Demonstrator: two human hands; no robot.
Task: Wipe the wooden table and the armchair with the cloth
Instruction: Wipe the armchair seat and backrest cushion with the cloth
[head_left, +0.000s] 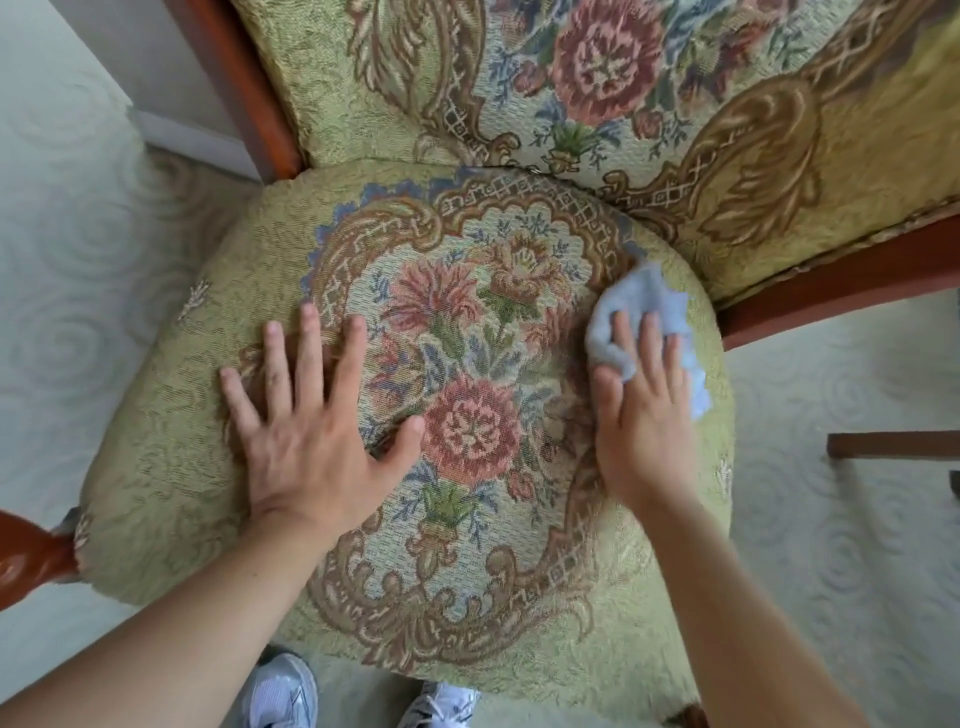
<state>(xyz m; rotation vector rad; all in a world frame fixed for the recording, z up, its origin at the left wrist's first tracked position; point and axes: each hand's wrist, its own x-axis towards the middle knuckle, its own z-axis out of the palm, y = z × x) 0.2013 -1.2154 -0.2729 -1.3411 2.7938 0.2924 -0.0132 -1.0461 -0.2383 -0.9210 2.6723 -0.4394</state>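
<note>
The armchair fills the view, its seat and back covered in green floral tapestry with a red-brown wooden frame. My left hand lies flat on the left half of the seat, fingers spread. My right hand presses a light blue cloth onto the right side of the seat, fingers straight over it. The cloth bunches out beyond the fingertips and to the right of the hand. The wooden table is not in view.
Pale carpet with a swirl pattern surrounds the chair. A wooden arm sticks out at the lower left and a frame rail runs at the right. A dark wooden bar lies at the right edge. My white shoes show below.
</note>
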